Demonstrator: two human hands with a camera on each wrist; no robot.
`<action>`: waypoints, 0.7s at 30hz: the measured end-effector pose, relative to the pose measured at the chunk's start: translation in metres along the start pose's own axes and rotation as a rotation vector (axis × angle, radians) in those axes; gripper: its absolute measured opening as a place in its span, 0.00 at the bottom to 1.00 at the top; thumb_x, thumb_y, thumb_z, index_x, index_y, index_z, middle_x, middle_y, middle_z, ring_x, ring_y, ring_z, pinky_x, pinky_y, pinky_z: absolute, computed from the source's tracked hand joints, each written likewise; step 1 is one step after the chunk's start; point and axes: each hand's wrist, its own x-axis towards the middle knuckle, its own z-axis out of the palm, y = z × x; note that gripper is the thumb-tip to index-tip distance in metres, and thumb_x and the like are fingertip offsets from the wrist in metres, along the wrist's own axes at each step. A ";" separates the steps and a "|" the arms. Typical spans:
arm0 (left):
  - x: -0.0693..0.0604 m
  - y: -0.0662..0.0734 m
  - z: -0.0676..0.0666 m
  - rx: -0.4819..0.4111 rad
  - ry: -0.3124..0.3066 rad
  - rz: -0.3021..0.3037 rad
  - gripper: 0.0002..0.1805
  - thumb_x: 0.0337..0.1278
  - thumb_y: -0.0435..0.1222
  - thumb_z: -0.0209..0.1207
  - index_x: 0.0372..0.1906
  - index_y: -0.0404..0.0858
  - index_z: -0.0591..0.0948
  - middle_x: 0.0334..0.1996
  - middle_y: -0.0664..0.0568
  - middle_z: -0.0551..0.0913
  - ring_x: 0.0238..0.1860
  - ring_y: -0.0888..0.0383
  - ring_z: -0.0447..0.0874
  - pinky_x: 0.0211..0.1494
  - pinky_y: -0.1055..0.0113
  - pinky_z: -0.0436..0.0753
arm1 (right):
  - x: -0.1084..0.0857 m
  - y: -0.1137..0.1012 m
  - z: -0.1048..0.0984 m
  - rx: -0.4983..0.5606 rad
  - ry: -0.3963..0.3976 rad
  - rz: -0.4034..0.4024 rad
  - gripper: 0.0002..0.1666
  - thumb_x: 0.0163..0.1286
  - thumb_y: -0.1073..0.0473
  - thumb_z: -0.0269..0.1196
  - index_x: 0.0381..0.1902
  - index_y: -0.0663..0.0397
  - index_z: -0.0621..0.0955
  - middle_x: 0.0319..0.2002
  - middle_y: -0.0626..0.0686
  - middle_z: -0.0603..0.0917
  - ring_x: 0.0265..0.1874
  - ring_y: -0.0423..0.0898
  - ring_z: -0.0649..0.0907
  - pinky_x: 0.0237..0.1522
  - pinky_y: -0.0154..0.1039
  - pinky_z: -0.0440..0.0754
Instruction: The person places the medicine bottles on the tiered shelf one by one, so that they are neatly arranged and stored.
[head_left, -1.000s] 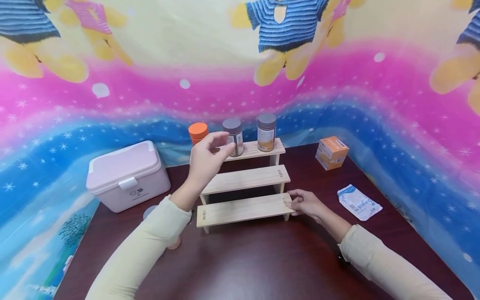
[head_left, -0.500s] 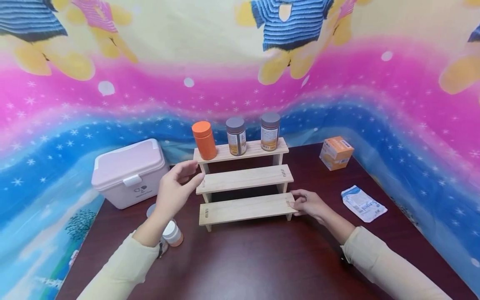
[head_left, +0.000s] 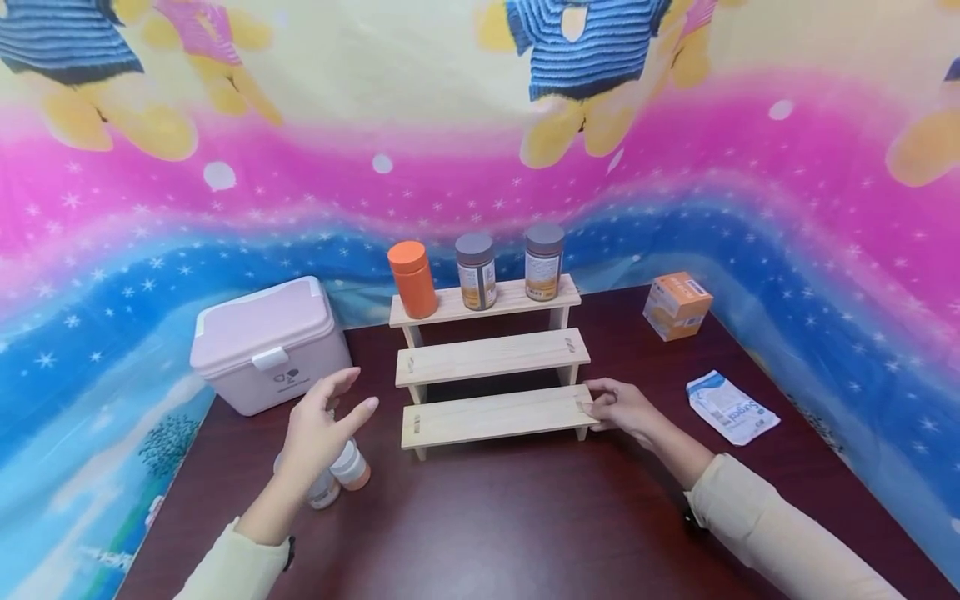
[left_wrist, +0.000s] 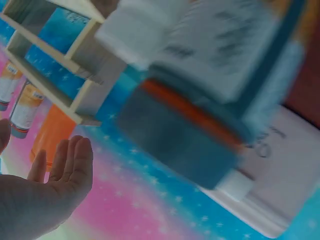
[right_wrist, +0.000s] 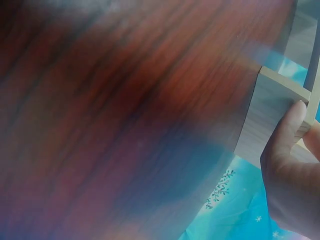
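A three-step wooden rack (head_left: 495, 417) stands mid-table. On its top step are an orange bottle (head_left: 414, 281) and two grey-lidded jars (head_left: 476, 273), (head_left: 543, 262). My right hand (head_left: 624, 412) pinches the right end of the lowest step; the right wrist view shows the thumb (right_wrist: 292, 122) against the wood. My left hand (head_left: 318, 429), fingers apart and holding nothing, is above white-capped bottles (head_left: 350, 467) left of the rack, partly covering them. In the left wrist view a jar with a grey lid (left_wrist: 175, 130) looms close and blurred, beside the open fingers (left_wrist: 75, 160).
A pale pink lidded box (head_left: 262, 346) stands at the back left of the dark table (head_left: 487, 533). On the right are an orange-and-white carton (head_left: 677, 307) and a white-and-blue packet (head_left: 732, 408). A patterned cloth (head_left: 450, 183) hangs behind.
My left hand has moved from in front of the top step down and left to the bottles, bringing the orange bottle into full view. My right hand keeps its grip on the lowest step.
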 end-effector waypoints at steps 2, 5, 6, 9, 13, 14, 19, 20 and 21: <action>-0.007 -0.007 -0.002 0.060 -0.024 -0.021 0.30 0.54 0.45 0.65 0.61 0.40 0.73 0.57 0.43 0.75 0.58 0.45 0.73 0.57 0.47 0.73 | 0.000 0.001 0.001 0.004 0.001 0.004 0.34 0.61 0.72 0.61 0.64 0.75 0.62 0.27 0.50 0.79 0.28 0.42 0.81 0.34 0.39 0.85; -0.017 -0.015 -0.006 0.144 -0.061 -0.032 0.32 0.53 0.46 0.65 0.62 0.40 0.72 0.59 0.42 0.72 0.59 0.42 0.70 0.56 0.43 0.71 | 0.000 0.001 0.000 -0.005 0.006 0.004 0.35 0.61 0.71 0.61 0.64 0.75 0.62 0.26 0.50 0.78 0.28 0.42 0.81 0.33 0.39 0.85; -0.019 -0.018 -0.007 0.164 -0.065 -0.027 0.32 0.52 0.46 0.66 0.62 0.39 0.72 0.60 0.41 0.72 0.59 0.41 0.69 0.56 0.42 0.70 | 0.001 0.000 0.000 -0.003 0.012 0.009 0.34 0.61 0.71 0.61 0.64 0.74 0.63 0.27 0.50 0.78 0.28 0.42 0.81 0.34 0.39 0.85; -0.026 -0.025 -0.010 0.217 -0.067 -0.006 0.33 0.50 0.44 0.67 0.61 0.37 0.72 0.59 0.39 0.72 0.59 0.39 0.68 0.56 0.40 0.69 | 0.000 -0.001 -0.002 -0.014 0.012 0.002 0.35 0.62 0.70 0.61 0.64 0.74 0.62 0.27 0.50 0.79 0.28 0.42 0.81 0.34 0.38 0.85; -0.035 -0.033 -0.011 0.280 -0.073 -0.004 0.33 0.49 0.43 0.68 0.60 0.36 0.73 0.58 0.37 0.73 0.61 0.37 0.65 0.57 0.38 0.65 | 0.000 -0.002 -0.002 -0.006 0.012 -0.002 0.34 0.62 0.70 0.61 0.64 0.74 0.62 0.27 0.51 0.79 0.28 0.42 0.81 0.34 0.38 0.85; -0.037 -0.035 -0.011 0.296 -0.074 -0.008 0.33 0.48 0.43 0.68 0.60 0.36 0.73 0.58 0.37 0.73 0.61 0.36 0.63 0.58 0.36 0.64 | 0.000 -0.003 -0.002 -0.004 0.012 -0.003 0.34 0.62 0.71 0.60 0.64 0.74 0.62 0.28 0.51 0.79 0.28 0.42 0.81 0.34 0.38 0.85; -0.048 -0.040 -0.015 0.361 -0.045 -0.045 0.32 0.46 0.41 0.69 0.59 0.36 0.74 0.60 0.36 0.71 0.63 0.33 0.61 0.57 0.33 0.61 | 0.000 -0.002 -0.001 0.000 0.001 0.001 0.34 0.63 0.71 0.60 0.65 0.74 0.61 0.28 0.51 0.79 0.28 0.42 0.81 0.34 0.39 0.85; -0.050 -0.041 -0.016 0.367 -0.042 -0.066 0.33 0.46 0.41 0.69 0.59 0.36 0.74 0.60 0.35 0.70 0.63 0.33 0.60 0.57 0.33 0.61 | 0.000 -0.001 -0.001 0.000 0.000 0.003 0.34 0.62 0.71 0.60 0.65 0.74 0.61 0.28 0.51 0.79 0.28 0.42 0.81 0.34 0.38 0.85; -0.051 -0.041 -0.017 0.373 -0.040 -0.087 0.33 0.46 0.41 0.68 0.60 0.36 0.73 0.60 0.34 0.69 0.62 0.32 0.61 0.57 0.33 0.62 | -0.001 -0.001 0.000 -0.001 -0.001 0.005 0.35 0.62 0.71 0.60 0.65 0.74 0.61 0.27 0.51 0.79 0.28 0.42 0.81 0.34 0.38 0.85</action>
